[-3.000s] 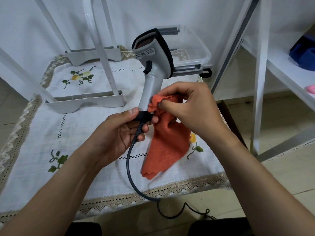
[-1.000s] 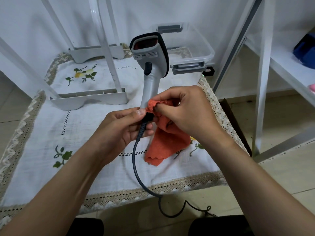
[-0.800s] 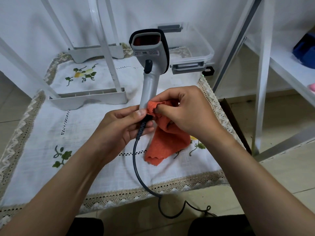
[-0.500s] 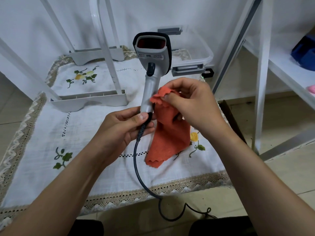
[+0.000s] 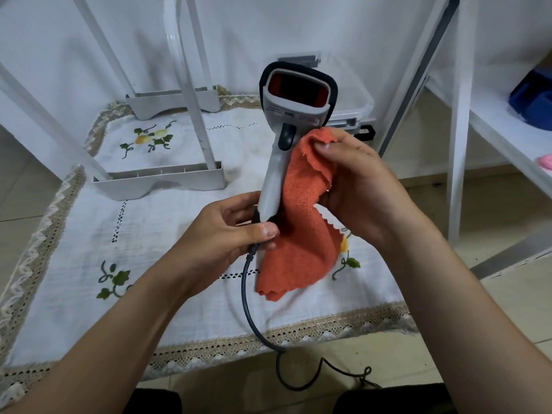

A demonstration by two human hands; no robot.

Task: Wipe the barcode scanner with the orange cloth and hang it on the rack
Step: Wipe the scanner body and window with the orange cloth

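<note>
Clutter is ranged closely round the work. The barcode scanner (image 5: 273,174) is held upright above the worktop (image 5: 167,222), its red window turned toward the camera. Its handle base is pinched between the thumb and curled fingers of the left hand (image 5: 221,237), and its dark cable (image 5: 246,297) is hung past the worktop's front edge to the floor. The orange cloth (image 5: 298,240) is pinched at its top by the right hand (image 5: 358,180) and laid against the handle's right side, the rest being draped downward. The white rack (image 5: 167,178) is stood on the embroidered cover to the left, apart from the scanner. Directly behind the scanner's head a clear box (image 5: 358,106) is partly hidden. To the right, a white shelf (image 5: 501,127) is seen carrying a blue object (image 5: 534,94) and something pink (image 5: 545,162).
</note>
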